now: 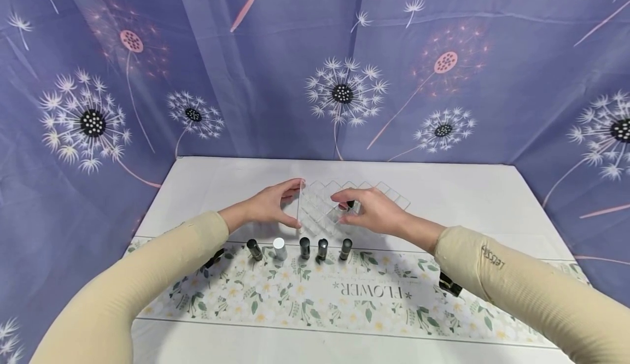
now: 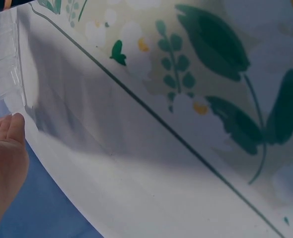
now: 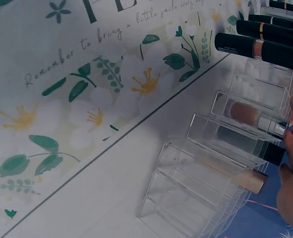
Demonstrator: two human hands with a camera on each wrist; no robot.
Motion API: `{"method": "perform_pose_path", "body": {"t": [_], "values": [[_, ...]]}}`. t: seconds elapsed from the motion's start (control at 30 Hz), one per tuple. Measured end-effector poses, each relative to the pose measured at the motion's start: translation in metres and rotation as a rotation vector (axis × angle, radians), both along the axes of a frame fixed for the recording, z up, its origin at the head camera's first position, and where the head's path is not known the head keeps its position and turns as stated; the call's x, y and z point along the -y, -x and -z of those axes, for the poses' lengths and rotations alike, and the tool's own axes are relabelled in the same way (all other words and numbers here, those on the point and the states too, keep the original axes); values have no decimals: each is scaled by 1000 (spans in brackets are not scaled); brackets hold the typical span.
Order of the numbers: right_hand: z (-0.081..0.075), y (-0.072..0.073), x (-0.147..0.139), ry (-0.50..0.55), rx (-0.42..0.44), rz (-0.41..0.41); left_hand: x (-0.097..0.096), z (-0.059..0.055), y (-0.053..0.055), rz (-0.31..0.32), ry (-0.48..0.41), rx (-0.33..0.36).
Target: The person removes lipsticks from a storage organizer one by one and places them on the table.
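Observation:
A clear acrylic lipstick organizer (image 1: 319,203) with diamond-shaped compartments sits mid-table. My left hand (image 1: 273,204) spans its left end, the thumb at the near corner and the fingers at the far corner. Over its middle is my right hand (image 1: 371,208), thumb and index finger apart on either side of a tube standing in a compartment. In the right wrist view this lipstick with a silvery end (image 3: 273,127) has its top right at the fingertips. Beside it stand a dark-capped lipstick (image 3: 271,151) and a rose-gold one (image 3: 253,180).
In front of the organizer stands a row of several lipstick tubes, most black, such as this black tube (image 1: 304,248), and one silver tube (image 1: 279,248). Beneath them lies a floral mat (image 1: 334,293) on a white table (image 1: 458,205). A purple dandelion-print curtain (image 1: 275,80) hangs behind.

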State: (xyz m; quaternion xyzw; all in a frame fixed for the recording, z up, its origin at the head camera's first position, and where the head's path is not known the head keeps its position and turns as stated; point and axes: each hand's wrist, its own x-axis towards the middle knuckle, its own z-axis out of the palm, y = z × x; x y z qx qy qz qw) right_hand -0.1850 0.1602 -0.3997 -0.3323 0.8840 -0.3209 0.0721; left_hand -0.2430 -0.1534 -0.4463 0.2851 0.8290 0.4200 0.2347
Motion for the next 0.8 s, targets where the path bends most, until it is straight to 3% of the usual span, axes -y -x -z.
{"method": "perform_pose_path", "body": {"t": [0.33,0.57,0.8], "values": [[5,3,-2,15,-57,-7,1,2,0,-10,4,11],[2,9,1,-19,-131,-44,0,0,0,-7,4,8],[0,10,2,-69,-136,-53,0,-3,-2,-9,0,10]]}}
